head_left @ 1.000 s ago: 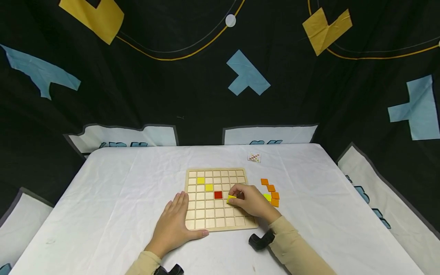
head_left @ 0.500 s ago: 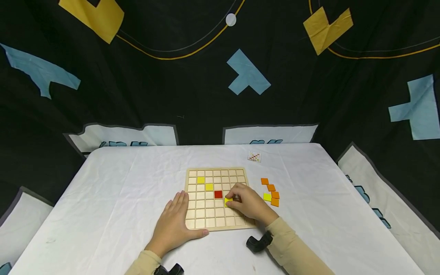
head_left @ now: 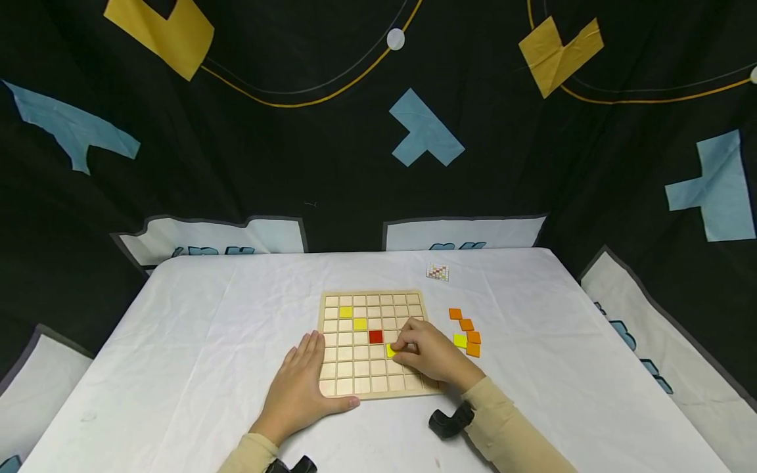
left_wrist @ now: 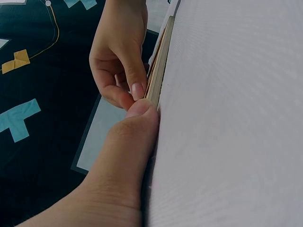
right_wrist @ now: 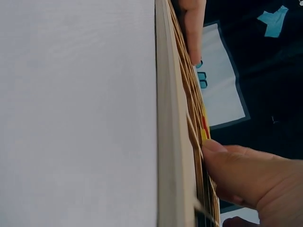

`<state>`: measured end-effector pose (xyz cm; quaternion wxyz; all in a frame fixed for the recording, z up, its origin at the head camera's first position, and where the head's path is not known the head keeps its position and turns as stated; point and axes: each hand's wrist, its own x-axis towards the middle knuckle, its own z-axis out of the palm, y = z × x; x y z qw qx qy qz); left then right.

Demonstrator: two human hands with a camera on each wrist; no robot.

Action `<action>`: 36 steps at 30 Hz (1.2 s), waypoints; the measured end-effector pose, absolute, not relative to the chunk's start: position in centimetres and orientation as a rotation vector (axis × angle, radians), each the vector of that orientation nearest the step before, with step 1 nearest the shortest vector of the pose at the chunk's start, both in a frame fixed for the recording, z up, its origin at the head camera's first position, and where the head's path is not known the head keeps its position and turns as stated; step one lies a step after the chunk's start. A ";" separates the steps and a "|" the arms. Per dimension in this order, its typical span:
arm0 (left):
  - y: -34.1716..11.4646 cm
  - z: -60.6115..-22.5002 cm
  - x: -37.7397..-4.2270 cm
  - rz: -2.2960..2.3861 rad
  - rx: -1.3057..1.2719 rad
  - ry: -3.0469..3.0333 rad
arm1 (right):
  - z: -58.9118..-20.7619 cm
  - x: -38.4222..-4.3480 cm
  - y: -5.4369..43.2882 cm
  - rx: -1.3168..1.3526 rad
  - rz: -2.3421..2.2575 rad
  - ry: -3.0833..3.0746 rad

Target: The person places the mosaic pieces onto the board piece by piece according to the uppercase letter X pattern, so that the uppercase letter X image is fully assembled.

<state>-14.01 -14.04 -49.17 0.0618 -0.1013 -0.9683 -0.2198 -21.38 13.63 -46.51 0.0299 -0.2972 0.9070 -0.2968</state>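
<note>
Yellow tile is pinched by the right hand on a gridded board, whose edge the outstretched left hand touches.

The right hand has lowered a yellow tile onto the board.
</note>
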 end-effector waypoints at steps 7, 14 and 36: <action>-14.0 -49.2 -14.0 -0.663 -0.307 -2.932 | -46.3 -21.3 15.5 -0.824 -0.961 2.830; -14.0 -49.2 -14.0 -0.655 -0.319 -2.928 | -46.2 -21.3 19.1 -0.614 -0.850 2.974; -14.0 -49.1 -13.9 -0.662 -0.315 -2.934 | -46.5 -21.6 22.6 -0.467 -0.728 3.048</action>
